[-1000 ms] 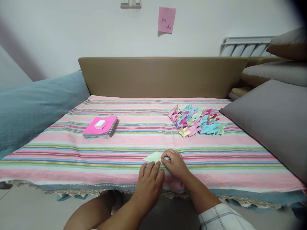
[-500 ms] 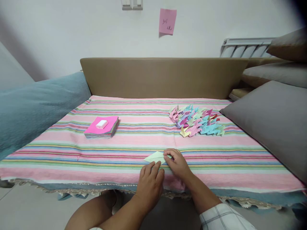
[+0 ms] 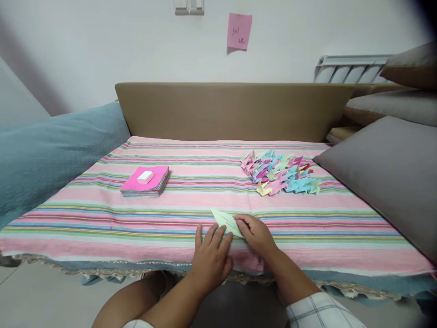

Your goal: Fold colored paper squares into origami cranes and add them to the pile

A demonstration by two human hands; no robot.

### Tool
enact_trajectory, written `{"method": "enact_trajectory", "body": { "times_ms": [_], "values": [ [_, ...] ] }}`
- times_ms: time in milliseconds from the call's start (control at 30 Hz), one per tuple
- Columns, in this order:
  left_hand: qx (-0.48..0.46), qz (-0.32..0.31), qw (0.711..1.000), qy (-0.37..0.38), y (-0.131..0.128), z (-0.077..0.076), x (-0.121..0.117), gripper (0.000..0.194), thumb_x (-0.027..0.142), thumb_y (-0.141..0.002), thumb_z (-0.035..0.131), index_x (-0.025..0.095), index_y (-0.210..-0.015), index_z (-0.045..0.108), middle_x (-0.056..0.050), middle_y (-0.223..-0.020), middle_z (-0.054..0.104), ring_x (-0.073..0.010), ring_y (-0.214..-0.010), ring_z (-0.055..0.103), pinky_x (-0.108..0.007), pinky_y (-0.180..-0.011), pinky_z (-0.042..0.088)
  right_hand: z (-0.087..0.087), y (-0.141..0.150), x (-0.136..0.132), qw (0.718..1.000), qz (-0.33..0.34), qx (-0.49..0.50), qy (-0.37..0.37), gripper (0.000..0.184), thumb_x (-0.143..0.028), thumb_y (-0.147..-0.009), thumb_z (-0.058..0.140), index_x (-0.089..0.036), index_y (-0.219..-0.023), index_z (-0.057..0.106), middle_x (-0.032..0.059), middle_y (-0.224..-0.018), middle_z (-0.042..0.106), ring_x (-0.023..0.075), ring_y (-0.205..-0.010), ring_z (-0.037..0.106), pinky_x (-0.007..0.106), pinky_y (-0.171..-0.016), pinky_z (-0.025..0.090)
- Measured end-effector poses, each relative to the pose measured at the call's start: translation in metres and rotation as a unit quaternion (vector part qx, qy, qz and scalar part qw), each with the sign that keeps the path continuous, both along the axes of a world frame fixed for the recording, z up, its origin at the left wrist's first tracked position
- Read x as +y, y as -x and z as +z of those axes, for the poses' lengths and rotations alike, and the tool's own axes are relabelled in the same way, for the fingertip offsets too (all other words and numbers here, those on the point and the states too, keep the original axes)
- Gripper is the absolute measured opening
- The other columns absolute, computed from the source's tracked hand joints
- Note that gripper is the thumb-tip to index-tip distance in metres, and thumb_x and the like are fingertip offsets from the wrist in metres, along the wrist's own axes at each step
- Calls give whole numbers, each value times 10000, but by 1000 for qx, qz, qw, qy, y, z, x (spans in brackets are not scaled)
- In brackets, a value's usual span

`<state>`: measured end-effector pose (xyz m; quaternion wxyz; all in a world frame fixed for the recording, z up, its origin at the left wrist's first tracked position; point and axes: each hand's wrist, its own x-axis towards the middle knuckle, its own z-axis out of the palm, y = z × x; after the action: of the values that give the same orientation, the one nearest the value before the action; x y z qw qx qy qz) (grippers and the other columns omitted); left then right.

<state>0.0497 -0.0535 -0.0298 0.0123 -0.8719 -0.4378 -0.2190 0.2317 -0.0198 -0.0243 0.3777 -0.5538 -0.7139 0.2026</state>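
A pale green folded paper (image 3: 226, 222), diamond-shaped with a crease down its length, lies slanted on the striped cloth near the front edge. My right hand (image 3: 255, 234) pinches its right side between thumb and fingers. My left hand (image 3: 210, 257) lies palm down with fingers spread, fingertips touching the paper's lower left edge. The paper's right part is hidden under my right fingers.
Several folded paper cranes (image 3: 280, 173) in many colours lie grouped behind and to the right. At left, a small white block (image 3: 145, 177) sits on a stack of coloured paper (image 3: 164, 183). Grey cushions (image 3: 385, 168) line the right side, a brown backrest (image 3: 225, 111) the back.
The green paper has turned, its left tip swinging up and away from me. My left fingers have spread apart. My right hand keeps its pinch and has shifted slightly right.
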Motion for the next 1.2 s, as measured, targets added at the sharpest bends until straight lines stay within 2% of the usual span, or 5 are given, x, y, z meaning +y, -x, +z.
{"method": "enact_trajectory", "body": {
  "times_ms": [333, 467, 733, 1067, 1200],
  "values": [
    [-12, 27, 999, -42, 2, -2, 9, 445, 474, -710, 597, 218, -1073, 572, -112, -1235, 556, -320, -1183, 432, -617, -1052, 21, -5, 4, -1, 996, 42, -58, -48, 231, -215, -842, 441, -207, -973, 632, 49, -929, 661, 198, -890, 569, 346, -810, 429],
    [-9, 32, 999, -38, 0, -2, 10, 472, 535, -715, 595, 249, -1089, 567, -89, -1239, 558, -307, -1172, 445, -617, -1051, -2, -9, 4, 2, 993, 22, -77, -86, 280, -165, -807, 471, -185, -1038, 626, 86, -1066, 617, 221, -1008, 509, 377, -880, 392],
    [-20, 23, 999, -32, 1, 6, 11, 423, 507, -738, 588, 210, -1039, 577, -112, -1189, 589, -312, -1141, 469, -637, -1037, 7, -8, 6, -1, 993, 14, -97, -60, 267, -170, -781, 498, -234, -1001, 636, 47, -1003, 632, 217, -960, 520, 382, -842, 347],
    [-42, 29, 999, -4, 7, 16, 21, 130, 193, -827, 498, 249, -909, 582, -23, -1107, 653, -246, -1109, 513, -650, -1026, -53, -6, 8, -4, 988, 39, -125, -79, 225, -197, -775, 520, -237, -953, 650, 43, -909, 630, 211, -909, 525, 371, -824, 334],
    [-20, 2, 1000, -16, 14, 15, 30, 173, 154, -818, 494, 260, -903, 601, -21, -1123, 652, -244, -1138, 499, -643, -1037, -27, -3, 9, -6, 984, 41, -141, -103, 172, -233, -773, 549, -253, -906, 656, 50, -1127, 588, 240, -1039, 479, 403, -886, 310]
  ]
}}
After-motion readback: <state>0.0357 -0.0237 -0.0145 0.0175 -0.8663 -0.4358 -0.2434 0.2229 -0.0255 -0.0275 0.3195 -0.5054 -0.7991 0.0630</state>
